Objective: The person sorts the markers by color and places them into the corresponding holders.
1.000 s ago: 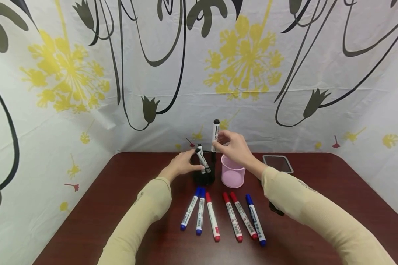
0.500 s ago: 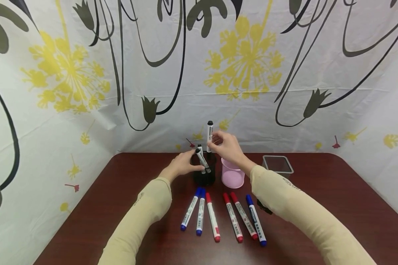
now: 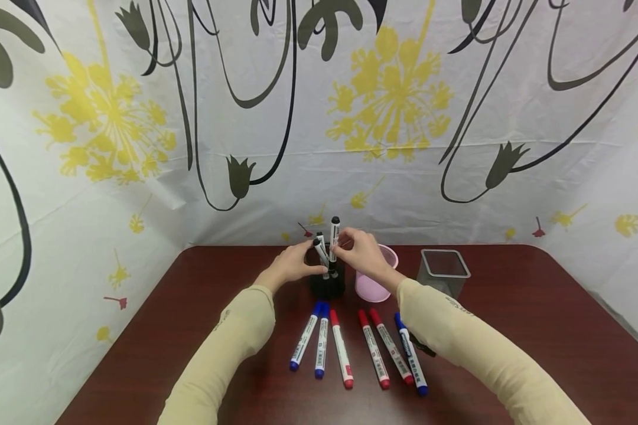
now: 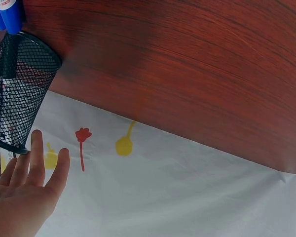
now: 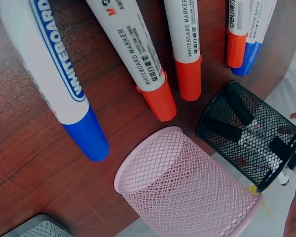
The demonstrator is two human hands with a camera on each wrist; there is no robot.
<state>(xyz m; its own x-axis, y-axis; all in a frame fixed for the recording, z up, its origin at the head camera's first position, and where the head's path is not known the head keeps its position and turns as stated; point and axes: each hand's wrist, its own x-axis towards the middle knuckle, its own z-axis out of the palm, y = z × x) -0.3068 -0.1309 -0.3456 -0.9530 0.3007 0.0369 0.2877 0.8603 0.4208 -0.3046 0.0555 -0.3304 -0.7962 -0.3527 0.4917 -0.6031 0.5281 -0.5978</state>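
Note:
My left hand (image 3: 289, 262) holds the rim of a black mesh pen holder (image 3: 326, 289), thumb at the front and fingers at the side. Its outer fingers stick out straight in the left wrist view. Two black-capped whiteboard markers (image 3: 321, 252) lean inside the holder. With thumb and fingertips, my right hand (image 3: 364, 254) pinches another black-capped whiteboard marker (image 3: 334, 233), upright, its lower end down in the holder's mouth. In the right wrist view, only part of a hand shows at the right edge, beside the holder's rim.
A pink mesh pen holder (image 3: 371, 289) stands right of the black one, partly behind my right hand. Farther right is a grey square mesh holder (image 3: 464, 276). Blue-capped markers (image 3: 304, 342) and red-capped markers (image 3: 373, 348) lie in front. A patterned cloth (image 3: 271, 130) hangs behind the table.
My right hand has carried its marker left from above the pink holder's side, then lowered it into the black holder's mouth. My left hand has stayed in place.

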